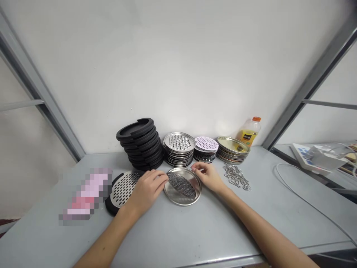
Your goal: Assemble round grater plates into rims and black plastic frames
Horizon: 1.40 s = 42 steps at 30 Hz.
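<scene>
My left hand point(150, 186) is closed on the edge of a dark, round grater disc point(182, 184), its surface full of raised holes. The disc tilts over a shallow round metal tray point(178, 200), its lower right edge down by the tray's inside. At the tray's upper right rim is my right hand point(208, 176), with fingers curled and thumb and fingertips at the edge. Partly hidden behind my left hand lies a black round holder point(111, 208) with a silver slotted disc point(124, 189) in it.
Along the wall stand stacks of black rings point(142, 145), silver grater discs point(179, 149), a pink-topped disc stack point(206, 144) and metal trays point(232, 149). A juice bottle point(249, 133), metal hooks point(237, 176), a blurred pink object point(90, 190), a power strip point(309, 160) and a white cable point(301, 197) surround them.
</scene>
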### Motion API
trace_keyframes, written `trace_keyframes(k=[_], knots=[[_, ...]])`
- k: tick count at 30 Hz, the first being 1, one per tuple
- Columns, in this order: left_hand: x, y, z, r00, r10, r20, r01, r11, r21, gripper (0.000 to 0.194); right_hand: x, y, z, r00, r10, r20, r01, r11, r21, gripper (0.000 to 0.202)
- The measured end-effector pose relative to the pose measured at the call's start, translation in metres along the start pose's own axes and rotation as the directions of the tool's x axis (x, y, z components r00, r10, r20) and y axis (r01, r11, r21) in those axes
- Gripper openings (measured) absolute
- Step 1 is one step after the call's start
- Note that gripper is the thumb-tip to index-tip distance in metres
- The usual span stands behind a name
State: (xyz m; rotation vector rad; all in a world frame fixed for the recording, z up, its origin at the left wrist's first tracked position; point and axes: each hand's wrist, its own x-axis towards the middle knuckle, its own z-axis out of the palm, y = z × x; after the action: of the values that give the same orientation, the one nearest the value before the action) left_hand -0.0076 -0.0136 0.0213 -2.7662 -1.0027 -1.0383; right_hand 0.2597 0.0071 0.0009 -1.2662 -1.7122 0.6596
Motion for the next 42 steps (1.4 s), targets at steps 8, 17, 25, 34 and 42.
trace_keyframes(k=[8,17,25,34,42], knots=[[-0.002,-0.001,0.003,1.000,0.014,0.026,-0.016,0.998,0.062,0.021,-0.004,-0.003,0.005,0.981,-0.098,0.168,0.116,0.988,-0.099,0.023],[-0.004,0.002,0.011,0.994,-0.021,0.109,0.017,0.999,0.045,0.021,-0.005,-0.004,0.008,0.979,-0.129,0.156,0.144,0.986,-0.089,0.029],[-0.005,-0.002,0.013,0.987,-0.072,0.143,0.065,0.997,0.051,0.016,-0.004,-0.003,0.009,0.983,-0.120,0.142,0.129,0.990,-0.056,0.036],[-0.006,-0.002,0.016,0.971,-0.150,0.187,0.144,0.988,0.046,0.021,-0.005,-0.003,0.007,0.968,-0.156,0.199,0.184,0.974,-0.131,0.029],[-0.004,0.002,0.012,0.967,-0.145,0.212,0.157,0.987,-0.042,0.020,-0.005,-0.004,0.005,0.946,-0.189,0.262,0.249,0.943,-0.222,0.020]])
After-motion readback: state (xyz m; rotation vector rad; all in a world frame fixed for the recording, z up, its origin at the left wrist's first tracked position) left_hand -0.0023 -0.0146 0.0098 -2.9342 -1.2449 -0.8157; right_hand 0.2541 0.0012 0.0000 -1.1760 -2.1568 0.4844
